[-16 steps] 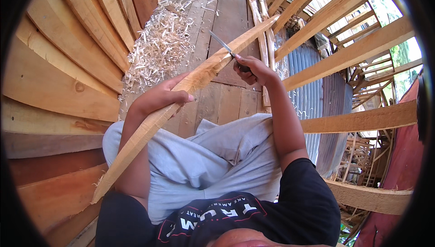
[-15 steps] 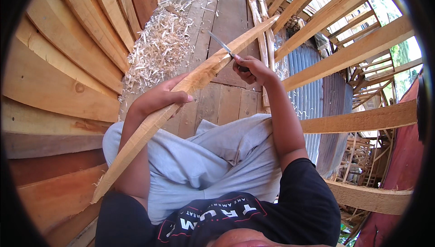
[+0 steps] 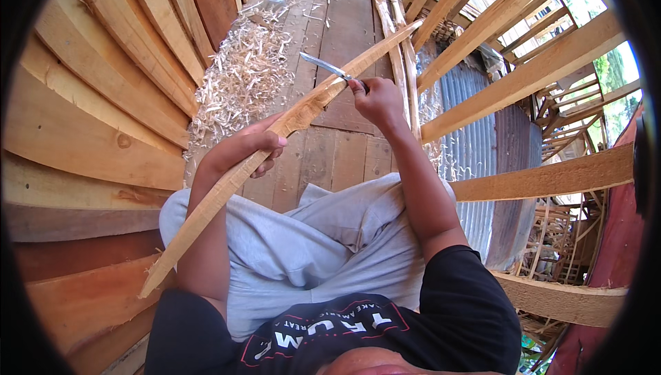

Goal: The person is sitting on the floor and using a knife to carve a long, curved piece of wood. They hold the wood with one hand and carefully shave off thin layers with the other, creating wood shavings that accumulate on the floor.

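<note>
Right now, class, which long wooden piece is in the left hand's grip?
The tapered piece, in the left hand and crossed by the knife; the two pale strips lie ungripped on the floor.

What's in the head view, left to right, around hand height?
Wooden boards → left hand → knife blade → right hand → corrugated metal sheet → red surface.

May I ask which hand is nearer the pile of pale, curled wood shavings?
Left: the left hand is just short of the pile; the right hand is well to its right.
</note>
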The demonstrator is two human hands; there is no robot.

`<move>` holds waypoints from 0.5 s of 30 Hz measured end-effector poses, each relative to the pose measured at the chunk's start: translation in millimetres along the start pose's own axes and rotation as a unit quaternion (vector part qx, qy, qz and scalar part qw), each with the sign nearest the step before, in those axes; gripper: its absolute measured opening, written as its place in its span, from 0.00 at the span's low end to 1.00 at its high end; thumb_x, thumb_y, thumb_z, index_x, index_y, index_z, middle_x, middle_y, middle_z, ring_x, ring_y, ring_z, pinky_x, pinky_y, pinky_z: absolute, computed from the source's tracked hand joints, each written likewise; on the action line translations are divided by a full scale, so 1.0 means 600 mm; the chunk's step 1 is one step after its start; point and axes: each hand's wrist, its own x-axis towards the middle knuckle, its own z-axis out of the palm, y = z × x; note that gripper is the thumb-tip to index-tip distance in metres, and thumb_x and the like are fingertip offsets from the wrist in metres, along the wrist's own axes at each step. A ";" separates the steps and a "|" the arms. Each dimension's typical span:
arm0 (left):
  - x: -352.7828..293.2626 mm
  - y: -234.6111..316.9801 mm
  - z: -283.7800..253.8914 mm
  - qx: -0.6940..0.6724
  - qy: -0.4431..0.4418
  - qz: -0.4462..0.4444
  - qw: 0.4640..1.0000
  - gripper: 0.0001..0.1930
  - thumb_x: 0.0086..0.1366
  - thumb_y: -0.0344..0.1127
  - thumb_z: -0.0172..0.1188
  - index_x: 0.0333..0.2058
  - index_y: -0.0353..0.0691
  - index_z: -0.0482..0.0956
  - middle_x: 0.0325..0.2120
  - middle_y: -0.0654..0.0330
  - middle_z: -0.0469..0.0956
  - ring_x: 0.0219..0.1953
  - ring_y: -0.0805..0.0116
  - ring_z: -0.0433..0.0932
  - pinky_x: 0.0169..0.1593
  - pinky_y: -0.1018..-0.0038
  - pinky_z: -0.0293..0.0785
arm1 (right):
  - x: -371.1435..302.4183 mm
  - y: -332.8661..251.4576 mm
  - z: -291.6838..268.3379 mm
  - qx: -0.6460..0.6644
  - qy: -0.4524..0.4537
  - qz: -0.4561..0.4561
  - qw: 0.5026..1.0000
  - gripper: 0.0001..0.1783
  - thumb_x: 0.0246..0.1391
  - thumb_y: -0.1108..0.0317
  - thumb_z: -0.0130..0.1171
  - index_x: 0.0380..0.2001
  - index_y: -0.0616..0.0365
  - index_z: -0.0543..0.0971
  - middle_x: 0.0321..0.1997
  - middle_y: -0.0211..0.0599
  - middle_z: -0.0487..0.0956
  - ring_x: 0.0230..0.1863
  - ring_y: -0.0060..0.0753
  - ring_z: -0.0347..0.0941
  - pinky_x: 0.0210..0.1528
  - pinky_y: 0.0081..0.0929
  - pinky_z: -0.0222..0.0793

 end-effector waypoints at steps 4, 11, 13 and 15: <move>0.000 0.001 -0.002 -0.018 -0.002 -0.007 1.000 0.40 0.57 0.42 0.61 0.67 0.39 0.55 0.24 0.67 0.66 0.15 0.82 0.65 0.18 0.86 0.62 | -0.005 -0.010 0.000 -0.032 0.035 -0.007 0.999 0.21 0.57 0.48 0.56 0.27 0.54 0.86 0.16 0.46 0.76 0.22 0.53 0.75 0.27 0.46 0.68; 0.002 0.000 -0.010 -0.002 -0.003 -0.012 1.000 0.40 0.58 0.42 0.61 0.67 0.40 0.56 0.24 0.67 0.67 0.15 0.82 0.66 0.18 0.85 0.63 | 0.000 0.004 0.023 0.017 0.029 0.021 0.999 0.26 0.58 0.45 0.55 0.23 0.58 0.82 0.15 0.45 0.75 0.20 0.48 0.75 0.27 0.43 0.68; 0.005 0.001 -0.009 0.036 -0.012 0.002 0.999 0.39 0.58 0.42 0.61 0.67 0.40 0.56 0.24 0.67 0.67 0.16 0.82 0.67 0.18 0.85 0.64 | 0.017 0.029 0.027 0.100 -0.101 0.151 0.978 0.26 0.59 0.46 0.54 0.26 0.60 0.83 0.19 0.49 0.78 0.26 0.47 0.79 0.32 0.40 0.71; 0.004 -0.002 0.004 0.058 0.011 0.013 0.998 0.39 0.58 0.42 0.61 0.67 0.41 0.57 0.24 0.67 0.68 0.17 0.82 0.67 0.19 0.84 0.65 | 0.024 0.046 0.019 0.277 -0.213 0.256 0.901 0.28 0.60 0.45 0.52 0.26 0.63 0.82 0.20 0.51 0.78 0.28 0.47 0.80 0.34 0.40 0.71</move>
